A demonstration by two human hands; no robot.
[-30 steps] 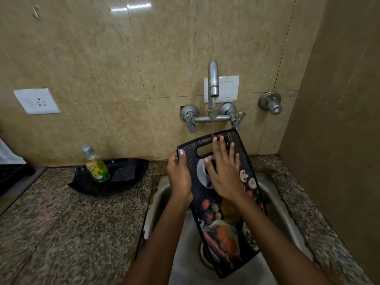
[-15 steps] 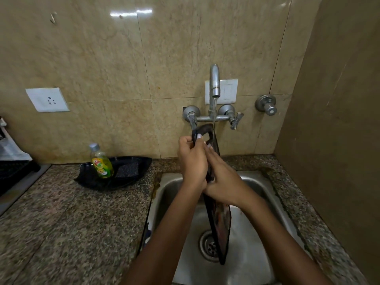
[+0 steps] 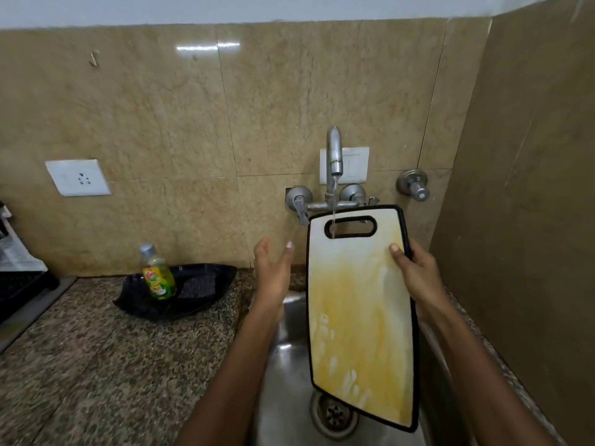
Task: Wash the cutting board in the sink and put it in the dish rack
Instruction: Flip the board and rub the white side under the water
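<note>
The cutting board (image 3: 360, 317) stands tilted over the steel sink (image 3: 289, 365), its white, yellow-stained side facing me, black rim all round, handle slot at the top. My right hand (image 3: 415, 272) grips its right edge, thumb on the face. My left hand (image 3: 273, 272) hovers just left of the board, fingers apart, holding nothing. A thin stream of water runs from the tap (image 3: 334, 156) through the handle slot. At the far left edge is a dark rack (image 3: 16, 284), only partly in view.
A dish-soap bottle (image 3: 157, 275) stands in a black tray (image 3: 180, 294) with a scrub pad on the granite counter (image 3: 96, 365). The sink drain (image 3: 335, 413) shows below the board. A brown wall (image 3: 521, 220) closes in the right side.
The board has been turned over from its dark printed side, through edge-on, to the white stained side. My left hand has let go; my right hand now holds the board alone.
</note>
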